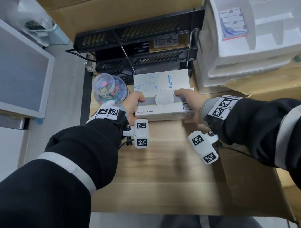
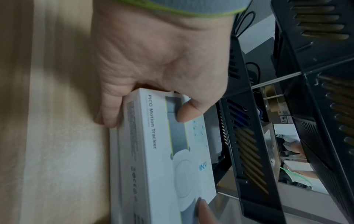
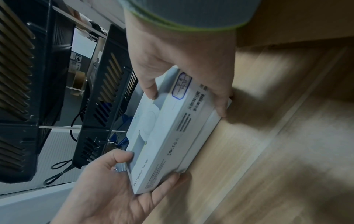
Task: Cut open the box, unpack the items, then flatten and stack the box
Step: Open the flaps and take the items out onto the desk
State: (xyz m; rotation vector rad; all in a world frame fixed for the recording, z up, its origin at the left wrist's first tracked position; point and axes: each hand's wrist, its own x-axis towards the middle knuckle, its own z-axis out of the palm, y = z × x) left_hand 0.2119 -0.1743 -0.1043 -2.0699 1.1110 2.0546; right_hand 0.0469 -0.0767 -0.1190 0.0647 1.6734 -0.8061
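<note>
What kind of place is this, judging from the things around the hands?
Probably an office storeroom or supply corner: stacked black letter trays, a white plastic drawer unit, a tub of coloured binder clips, and big cardboard boxes crowd a small wooden table.

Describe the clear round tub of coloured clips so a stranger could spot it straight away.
Start at the wooden table and look to its far left corner, in front of the stacked black letter trays. The clear round tub stands there, left of the white Anker box. It is the only transparent, round container, filled with small multicoloured clips.
</note>
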